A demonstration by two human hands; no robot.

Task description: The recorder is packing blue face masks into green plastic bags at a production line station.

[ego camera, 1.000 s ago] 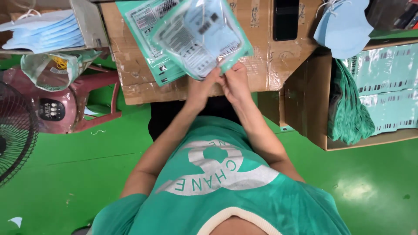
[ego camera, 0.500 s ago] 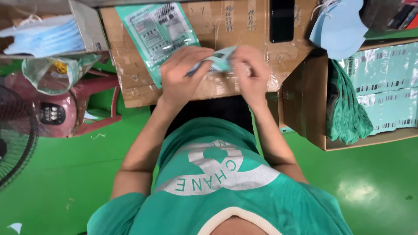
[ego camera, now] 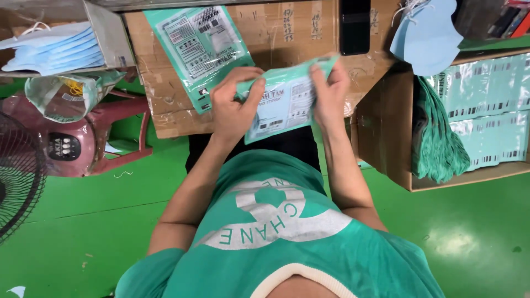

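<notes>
- My left hand [ego camera: 232, 107] held the left side of a green and light blue mask packet [ego camera: 281, 105], with the fingers closed on its top edge and the thumb on the front.
- My right hand [ego camera: 330, 91] held the right top corner of the same packet, the fingers folded narrow over its edge.
- The packet was in the air between my two hands, tilted, its lower edge over my lap and its upper edge just in front of the near edge of the cardboard counter [ego camera: 265, 38].
- A second packet [ego camera: 196, 47] of the same kind lay flat on the counter, just to the left of my left hand; its lower corner reached near the counter's front edge.
- A dark phone [ego camera: 354, 25] lay on the counter beyond my right hand, apart from it.
- On my right, an open carton [ego camera: 397, 149] stood close to my right forearm, full of stacked green packets [ego camera: 486, 110]; only a narrow space stayed between arm and carton wall.
- Blue masks [ego camera: 428, 30] hung over the carton's far corner.
- On my left, a box of blue masks [ego camera: 52, 49] stood well apart, and under it a red plastic stool [ego camera: 110, 138] and a fan [ego camera: 16, 176].
- The green floor [ego camera: 83, 221] lay open on both sides of my body.
</notes>
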